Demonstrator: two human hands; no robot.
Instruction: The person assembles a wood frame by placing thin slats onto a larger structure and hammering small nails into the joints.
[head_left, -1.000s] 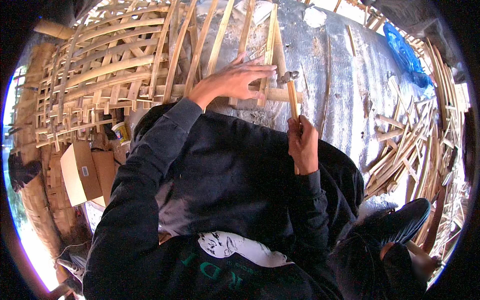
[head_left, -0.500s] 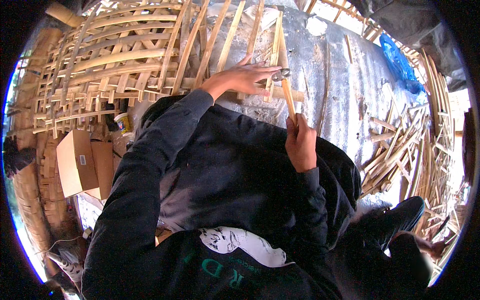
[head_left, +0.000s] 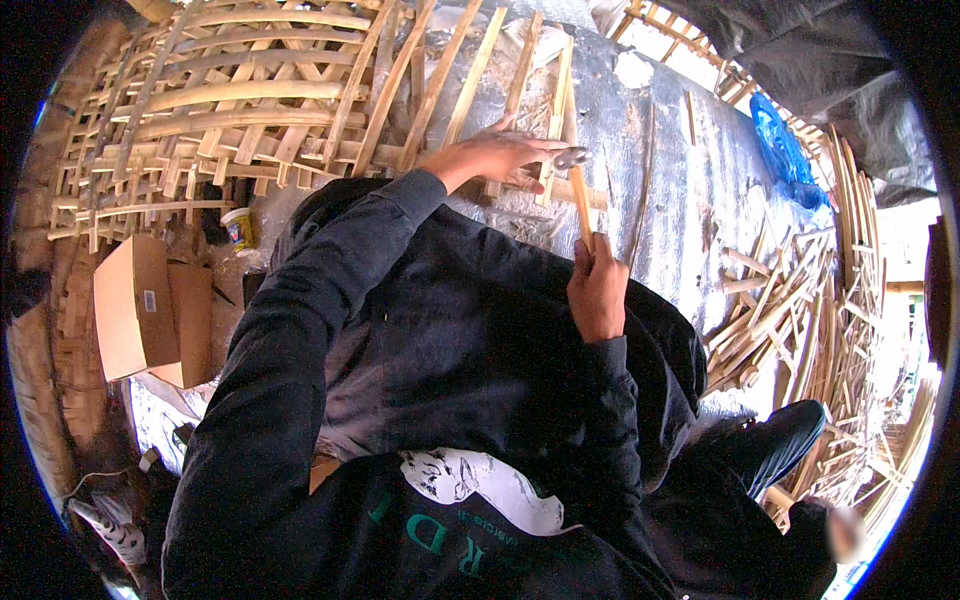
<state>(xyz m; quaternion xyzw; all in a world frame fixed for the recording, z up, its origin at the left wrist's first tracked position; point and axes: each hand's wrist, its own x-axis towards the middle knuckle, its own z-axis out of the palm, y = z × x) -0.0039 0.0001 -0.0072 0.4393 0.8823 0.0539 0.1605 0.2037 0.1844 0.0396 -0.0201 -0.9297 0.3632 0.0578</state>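
My right hand (head_left: 598,291) is closed around the wooden handle of a hammer (head_left: 583,205), low on the grip. The hammer's metal head is just beside the fingertips of my left hand (head_left: 492,160). That left hand is spread over the lower end of a bamboo strip (head_left: 561,85), fingers stretched toward the hammer head and thumb apart; whether a small nail is between them cannot be seen. Beneath the strips, a bamboo crosspiece (head_left: 592,198) runs sideways, partly hidden by my hand. More strips stand parallel to the left, joining a woven bamboo lattice (head_left: 250,90).
A silvery sheet (head_left: 680,170) covers the surface ahead. A blue plastic bag (head_left: 782,150) and a pile of bamboo strips (head_left: 775,310) are at right. An open cardboard box (head_left: 138,310) and a yellow tub (head_left: 239,229) stand at left. Another person's leg (head_left: 785,445) shows at lower right.
The left hand's fingers have drawn somewhat closer together beside the hammer head. The hammer stays in my right hand, with little movement. The whole view has shifted slightly.
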